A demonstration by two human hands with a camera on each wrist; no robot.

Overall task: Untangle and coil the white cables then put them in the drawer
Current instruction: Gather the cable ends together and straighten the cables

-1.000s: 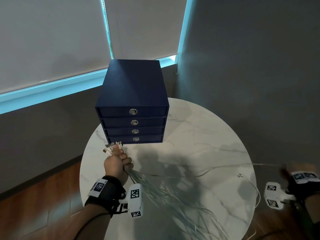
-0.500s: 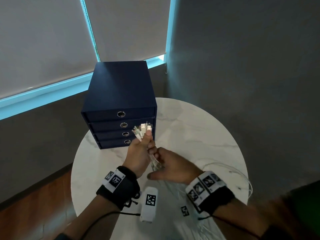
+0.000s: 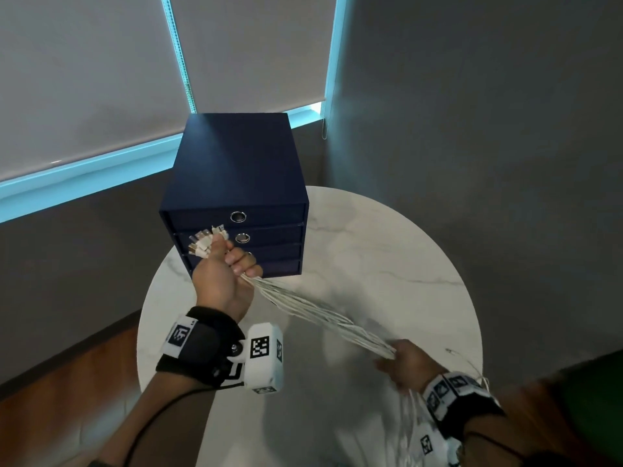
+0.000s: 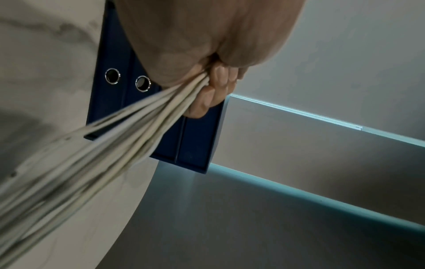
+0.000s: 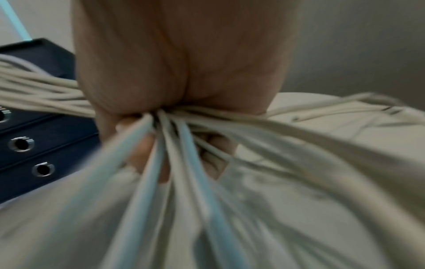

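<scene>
Untangling step: left hand (image 3: 220,284) grips the cables (image 3: 320,315) by the plugs; right hand (image 3: 406,364) fists them lower, stretched above the surface (image 3: 387,251); next up coiling; drawer (image 3: 269,234) shut.

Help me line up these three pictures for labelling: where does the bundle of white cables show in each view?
Head: the white cables stretch diagonally across the middle, from the left hand to the right hand.
Left wrist: they fan from the fingers toward the lower left.
Right wrist: they spread from the fist across the lower frame, blurred.
Shared landmark: the blue drawer unit.
</scene>
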